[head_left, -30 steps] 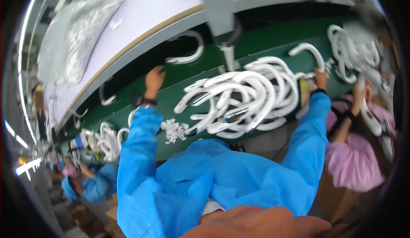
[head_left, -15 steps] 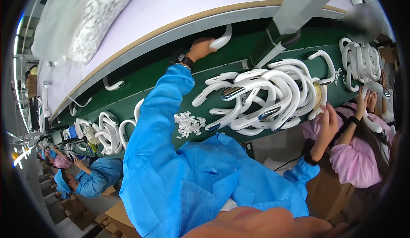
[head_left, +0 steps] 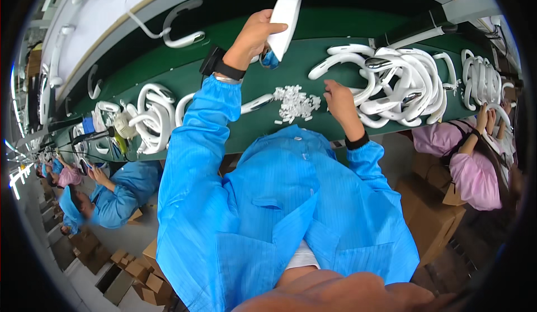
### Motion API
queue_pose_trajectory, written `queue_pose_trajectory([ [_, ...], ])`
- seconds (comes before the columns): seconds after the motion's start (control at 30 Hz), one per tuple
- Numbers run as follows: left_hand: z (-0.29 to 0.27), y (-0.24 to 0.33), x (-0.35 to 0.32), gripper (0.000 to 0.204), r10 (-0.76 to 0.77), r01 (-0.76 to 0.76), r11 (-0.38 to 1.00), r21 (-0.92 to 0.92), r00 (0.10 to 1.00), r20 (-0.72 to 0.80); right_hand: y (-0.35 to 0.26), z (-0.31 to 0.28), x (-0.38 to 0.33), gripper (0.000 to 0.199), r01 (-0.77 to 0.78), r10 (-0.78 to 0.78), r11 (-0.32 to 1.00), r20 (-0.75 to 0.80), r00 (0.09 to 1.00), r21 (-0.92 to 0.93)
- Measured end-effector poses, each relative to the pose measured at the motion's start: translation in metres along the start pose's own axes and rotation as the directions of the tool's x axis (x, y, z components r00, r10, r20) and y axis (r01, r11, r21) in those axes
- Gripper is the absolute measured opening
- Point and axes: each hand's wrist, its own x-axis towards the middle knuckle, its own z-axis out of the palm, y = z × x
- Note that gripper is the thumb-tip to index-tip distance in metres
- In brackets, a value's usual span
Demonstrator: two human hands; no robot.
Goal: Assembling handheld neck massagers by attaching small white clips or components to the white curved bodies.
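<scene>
My left hand (head_left: 254, 36) is closed around a white curved shell piece (head_left: 286, 18), raised over the green bench. The thumb presses on its side. Below it shows a shiny blue-silver end (head_left: 271, 60); how it joins the piece is partly hidden by my fingers. My right hand (head_left: 342, 106) hovers empty beside a heap of small white plastic bits (head_left: 297, 104), its fingers loosely bent and apart. To its right lies a large pile of white C-shaped pieces (head_left: 400, 85) with chrome-like ends. Another white piece (head_left: 257, 104) rests just left of the small bits.
The green bench (head_left: 224, 135) runs across the view, with a raised shelf (head_left: 162, 4) behind it. More white curved pieces (head_left: 154, 116) lie at the left. A metal post (head_left: 419, 35) stands behind the pile. Co-workers in blue (head_left: 128, 191) and pink (head_left: 475, 175) sit on either side.
My left hand has brought the curved piece from the back of the bench and turned it upright. My right hand has moved left from the pile's right side to the small bits.
</scene>
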Motion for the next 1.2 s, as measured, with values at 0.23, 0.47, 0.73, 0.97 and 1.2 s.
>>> queue_pose_trajectory([
  [0.23, -0.048, -0.032, -0.083, 0.043, -0.027, -0.058, 0.920, -0.387, 0.977, -0.210, 0.001, 0.109, -0.029, 0.015, -0.134, 0.259, 0.792, 0.129, 0.957, -0.595],
  [0.47, -0.057, -0.038, -0.114, 0.052, -0.105, -0.018, 0.821, -0.570, 0.977, -0.183, 0.008, 0.126, -0.030, 0.012, -0.100, 0.254, 0.759, 0.150, 0.956, -0.643],
  [0.73, -0.066, -0.059, -0.118, 0.056, -0.118, -0.054, 0.906, -0.420, 0.921, -0.372, 0.010, 0.120, -0.030, 0.009, -0.038, 0.113, 0.847, 0.109, 0.988, -0.529],
  [0.97, -0.086, -0.090, -0.118, 0.041, -0.022, -0.136, 0.939, -0.315, 0.893, -0.450, -0.026, 0.082, -0.021, 0.015, -0.534, 0.410, 0.666, 0.342, 0.845, 0.521],
  [1.2, -0.072, -0.091, -0.134, 0.041, -0.152, -0.126, 0.560, -0.819, 0.956, -0.250, -0.111, 0.047, 0.001, 0.019, -0.370, 0.285, 0.248, 0.298, 0.911, 0.895],
])
